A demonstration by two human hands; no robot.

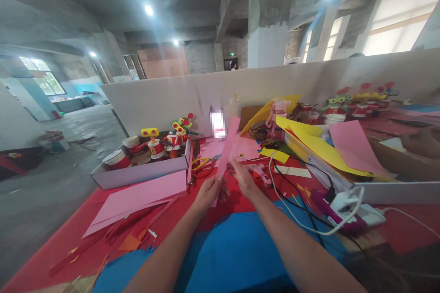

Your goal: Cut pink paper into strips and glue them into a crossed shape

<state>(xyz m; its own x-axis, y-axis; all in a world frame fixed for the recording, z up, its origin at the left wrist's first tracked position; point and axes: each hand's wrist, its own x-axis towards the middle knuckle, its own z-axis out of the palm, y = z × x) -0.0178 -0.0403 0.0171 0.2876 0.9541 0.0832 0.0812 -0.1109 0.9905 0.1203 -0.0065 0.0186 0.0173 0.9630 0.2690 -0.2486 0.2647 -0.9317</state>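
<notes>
A long strip of pink paper [229, 146] stands tilted up in front of me, its lower part pinched in my left hand [208, 193]. Just right of the strip is my right hand [244, 178], fingers stretched out and apart; whether its fingertips touch the paper I cannot tell. Scissors with yellow handles [200, 163] lie behind my left hand. A pink glue gun [263, 176] rests right of my right hand. More pink sheets [140, 199] are stacked at the left.
An open box [137, 175] at the left holds paper-cup figures [156, 148]. On the right are a box [395, 192] with yellow paper [305, 144], a purple power strip [338, 213] and loose cables [292, 213]. A bright, blurred-out screen [217, 124] stands before the white partition [165, 100].
</notes>
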